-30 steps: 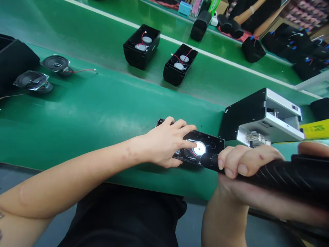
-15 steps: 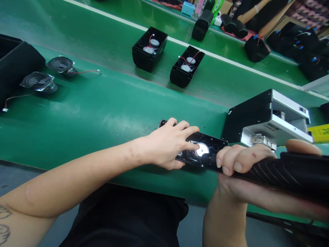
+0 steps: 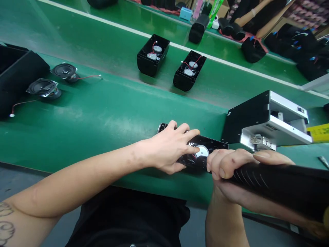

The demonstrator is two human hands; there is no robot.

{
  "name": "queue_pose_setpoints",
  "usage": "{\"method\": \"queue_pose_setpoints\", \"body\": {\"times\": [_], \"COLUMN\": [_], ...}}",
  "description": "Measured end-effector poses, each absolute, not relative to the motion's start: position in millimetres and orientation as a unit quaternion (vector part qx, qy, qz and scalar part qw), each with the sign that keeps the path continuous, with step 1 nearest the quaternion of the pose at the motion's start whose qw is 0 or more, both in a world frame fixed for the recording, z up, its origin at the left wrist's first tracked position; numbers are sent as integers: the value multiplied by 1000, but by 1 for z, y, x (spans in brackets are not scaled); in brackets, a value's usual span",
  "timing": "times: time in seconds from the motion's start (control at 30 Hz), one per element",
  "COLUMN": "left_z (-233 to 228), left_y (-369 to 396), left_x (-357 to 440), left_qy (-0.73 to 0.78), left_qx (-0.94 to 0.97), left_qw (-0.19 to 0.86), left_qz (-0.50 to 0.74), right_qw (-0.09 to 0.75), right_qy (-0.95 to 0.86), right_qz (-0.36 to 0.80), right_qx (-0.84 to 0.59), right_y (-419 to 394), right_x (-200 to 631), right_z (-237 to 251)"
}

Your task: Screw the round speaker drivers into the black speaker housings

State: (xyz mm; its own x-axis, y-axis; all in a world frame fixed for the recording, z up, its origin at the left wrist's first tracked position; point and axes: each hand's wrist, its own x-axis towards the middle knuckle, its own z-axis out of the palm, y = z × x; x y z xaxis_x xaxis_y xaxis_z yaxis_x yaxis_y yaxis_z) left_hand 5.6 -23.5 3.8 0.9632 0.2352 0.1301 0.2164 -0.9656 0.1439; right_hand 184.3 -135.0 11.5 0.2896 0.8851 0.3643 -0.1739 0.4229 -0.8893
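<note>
My left hand (image 3: pixel 173 145) lies across a black speaker box (image 3: pixel 218 142), thumb at its near edge and fingers over its top. One fingertip is by a round silver speaker magnet (image 3: pixel 202 151) inside the box; the hand covers much of the left part. Wrapped in my right hand (image 3: pixel 231 164) is a thick black electric screwdriver (image 3: pixel 285 185) with a grooved grip, slanting in from the right. Its front end is over the box's right part, close to the magnet; the bit's tip cannot be made out.
Two open speaker boxes (image 3: pixel 153 56) with red wires stand behind. At left, two loose speakers (image 3: pixel 42 87) lie beside a black housing (image 3: pixel 20 79). A black-and-silver machine (image 3: pixel 267 120) stands right of my work. Across the line are a co-worker's arms (image 3: pixel 253 15).
My right hand and the electric screwdriver have shifted left, nearer the magnet. My left hand stays on the speaker box. The view has moved slightly.
</note>
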Motion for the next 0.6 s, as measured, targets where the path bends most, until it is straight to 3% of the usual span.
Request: {"method": "queue_pose_setpoints", "body": {"times": [0.27, 0.5, 0.6], "left_z": [6, 8, 8], "left_y": [-24, -28, -28], "left_x": [5, 0, -13], "left_qy": [118, 135, 169], "left_qx": [988, 984, 977], "left_qw": [69, 87, 99], "left_qz": [72, 73, 81], "right_qw": [742, 758, 798], "right_qy": [-516, -501, -450], "right_qz": [321, 299, 226], "right_qx": [-284, -291, -330], "right_y": [-124, -116, -140], "right_x": [175, 172, 202], "right_z": [6, 10, 31]}}
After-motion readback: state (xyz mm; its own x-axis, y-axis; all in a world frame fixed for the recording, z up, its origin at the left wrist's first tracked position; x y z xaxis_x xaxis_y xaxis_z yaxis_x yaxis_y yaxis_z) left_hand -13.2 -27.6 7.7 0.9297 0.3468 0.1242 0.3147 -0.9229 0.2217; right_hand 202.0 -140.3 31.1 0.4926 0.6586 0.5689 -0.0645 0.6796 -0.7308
